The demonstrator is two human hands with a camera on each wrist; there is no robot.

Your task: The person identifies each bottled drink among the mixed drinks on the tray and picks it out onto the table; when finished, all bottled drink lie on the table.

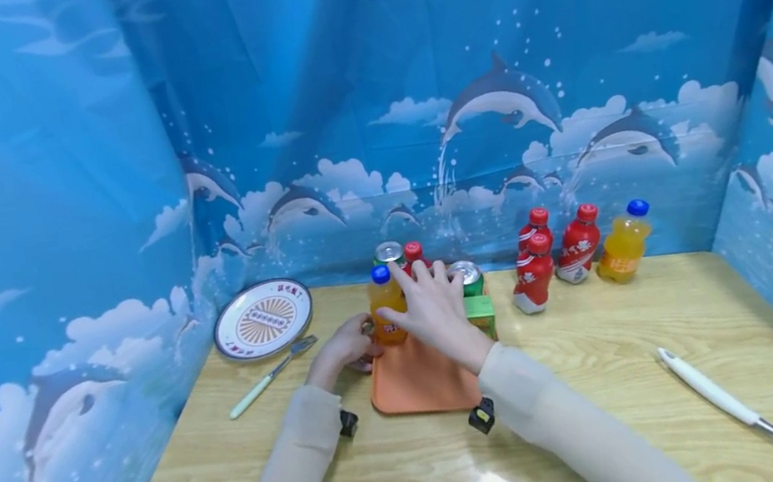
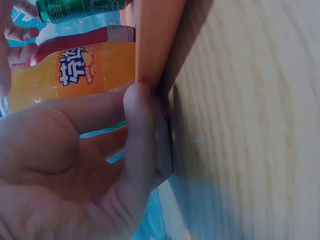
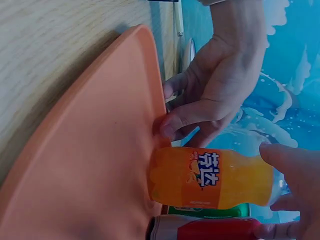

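My left hand [image 1: 347, 347] grips the left edge of an orange tray [image 1: 424, 382], thumb and fingers at its rim in the left wrist view. An orange soda bottle [image 3: 202, 177] with a blue cap stands on the tray beside that hand. Over the tray's drinks, my right hand [image 1: 435, 305] is spread, its thumb by the orange bottle's upper part and a finger at the red bottle [image 3: 215, 229]. Two green cans [image 1: 388, 252] and a green drink carton [image 1: 480, 312] are also grouped there. The right palm partly hides the group.
Several red bottles [image 1: 534, 275] and another orange soda bottle [image 1: 625, 244] stand at the back right. A patterned plate [image 1: 235, 315] and a green-handled fork [image 1: 259, 392] lie on the left. A white-handled utensil [image 1: 709, 385] lies front right. A dolphin-print curtain [image 1: 336, 114] surrounds the table.
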